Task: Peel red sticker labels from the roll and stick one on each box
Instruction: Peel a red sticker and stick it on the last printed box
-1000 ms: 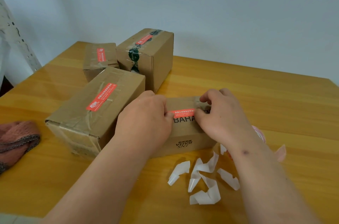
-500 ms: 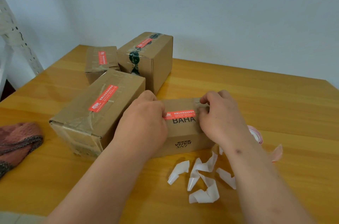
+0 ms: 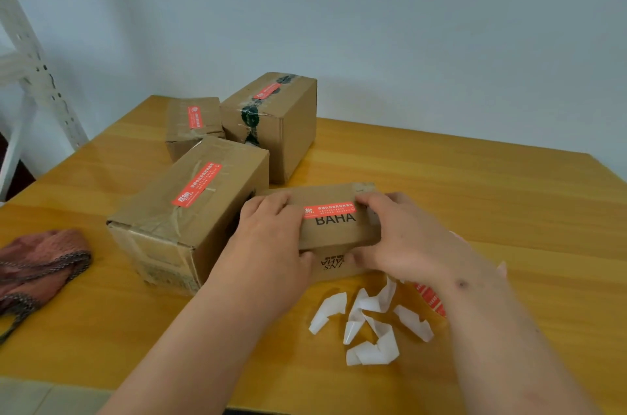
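A small cardboard box printed BAHA (image 3: 336, 231) sits in front of me with a red sticker (image 3: 329, 210) stuck flat across its top. My left hand (image 3: 268, 245) grips the box's left end, fingers over the top and thumb on the front face. My right hand (image 3: 403, 241) grips its right end the same way. The red sticker roll (image 3: 431, 299) lies on the table behind my right wrist, mostly hidden. Three more boxes carry red stickers: a large one (image 3: 190, 211), a small one (image 3: 193, 126) and a tall one (image 3: 274, 122).
Several curled white backing scraps (image 3: 369, 326) lie on the wooden table (image 3: 475, 197) near my right forearm. A reddish knitted cloth (image 3: 37, 262) lies at the left edge. A white metal rack (image 3: 30, 82) stands at the far left by the wall.
Both hands stopped pressing the sticker's ends and moved outward and down to take hold of the box by its two ends. The sticker now lies fully uncovered.
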The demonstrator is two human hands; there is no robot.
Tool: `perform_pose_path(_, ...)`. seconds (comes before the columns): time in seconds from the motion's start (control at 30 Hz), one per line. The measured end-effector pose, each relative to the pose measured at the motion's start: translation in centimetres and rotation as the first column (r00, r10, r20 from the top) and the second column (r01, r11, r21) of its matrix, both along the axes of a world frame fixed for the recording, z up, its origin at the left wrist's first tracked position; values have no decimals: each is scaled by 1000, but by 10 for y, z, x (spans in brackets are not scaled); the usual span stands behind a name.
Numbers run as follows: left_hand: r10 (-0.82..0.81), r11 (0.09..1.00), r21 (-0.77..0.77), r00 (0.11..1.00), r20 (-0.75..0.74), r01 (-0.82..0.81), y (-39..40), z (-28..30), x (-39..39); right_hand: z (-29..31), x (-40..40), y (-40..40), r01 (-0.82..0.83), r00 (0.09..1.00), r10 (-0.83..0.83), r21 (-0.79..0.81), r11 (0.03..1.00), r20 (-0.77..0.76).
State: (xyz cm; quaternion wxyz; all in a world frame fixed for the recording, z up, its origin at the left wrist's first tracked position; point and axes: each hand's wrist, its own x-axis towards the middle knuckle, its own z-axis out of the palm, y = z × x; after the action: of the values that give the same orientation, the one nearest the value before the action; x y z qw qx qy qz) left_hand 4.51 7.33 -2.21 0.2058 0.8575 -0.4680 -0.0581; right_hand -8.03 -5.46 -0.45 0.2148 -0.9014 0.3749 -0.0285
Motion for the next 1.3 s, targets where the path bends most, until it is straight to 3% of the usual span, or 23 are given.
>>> perform_pose_path(0.23,71,990,-128,997,21,-67,2,10,2,11,0,1,86,961,-59,-90,992,272)
perform_pose_path(0.47,132,986,-109,991,11,-130,-14,8,4,-9,15,-2,230,945,-183,-150,962,270)
perform_pose_path(0.6,120,989,-80,992,-46,-124,-21,4,-1,-17,20,0,201,927,-189,-6,979,324)
perform_pose_path(0.77,-34,980,-201,984,-176,-2,-22,4,-18,-27,32,5,85,915,-136,147,985,379)
perform_pose_path(0.83,-34,956,-294,994,-101,2,-12,14,-17,-30,29,10,71,917,-124,151,986,380)
perform_pose_path(0.9,72,932,-359,996,45,-51,3,32,-7,-30,23,14,53,933,-87,106,993,350)
perform_pose_path(1.0,285,933,-274,945,159,-235,31,57,25,-29,20,17,35,974,-31,-13,999,226)
perform_pose_path(1.1,373,922,-133,926,54,-363,53,65,61,-32,28,16,56,986,-33,-136,989,165)
perform_pose_path(1.23,327,944,60,942,-78,-323,63,53,75,-34,37,4,257,952,-213,-193,947,221)
perform_pose_path(1.3,248,967,77,963,-103,-241,62,47,70,-34,40,3,329,922,-259,-225,917,288)
